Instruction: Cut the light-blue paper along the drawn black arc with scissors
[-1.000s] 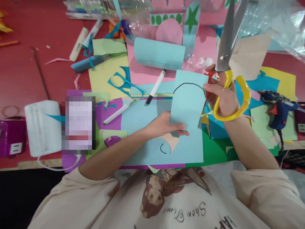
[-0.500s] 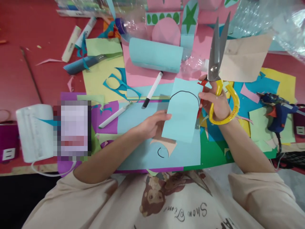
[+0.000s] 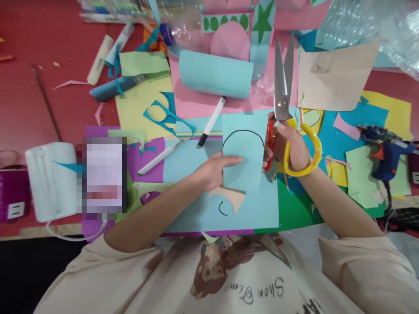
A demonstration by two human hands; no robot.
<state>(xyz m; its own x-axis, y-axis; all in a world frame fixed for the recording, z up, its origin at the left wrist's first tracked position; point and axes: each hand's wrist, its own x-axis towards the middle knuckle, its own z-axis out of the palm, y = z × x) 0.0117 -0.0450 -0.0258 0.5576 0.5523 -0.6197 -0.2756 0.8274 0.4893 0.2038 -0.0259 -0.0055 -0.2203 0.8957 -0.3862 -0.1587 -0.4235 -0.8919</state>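
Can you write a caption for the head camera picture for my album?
Left hand holds light blue paper; right hand holds open scissors.

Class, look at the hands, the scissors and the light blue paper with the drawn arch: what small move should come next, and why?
Probably bring the yellow-handled scissors down to the edge of the light blue paper piece beside the black arch line. The right hand holds them pointing up, blades slightly parted, clear of the paper, which the left hand steadies; the line looks uncut.
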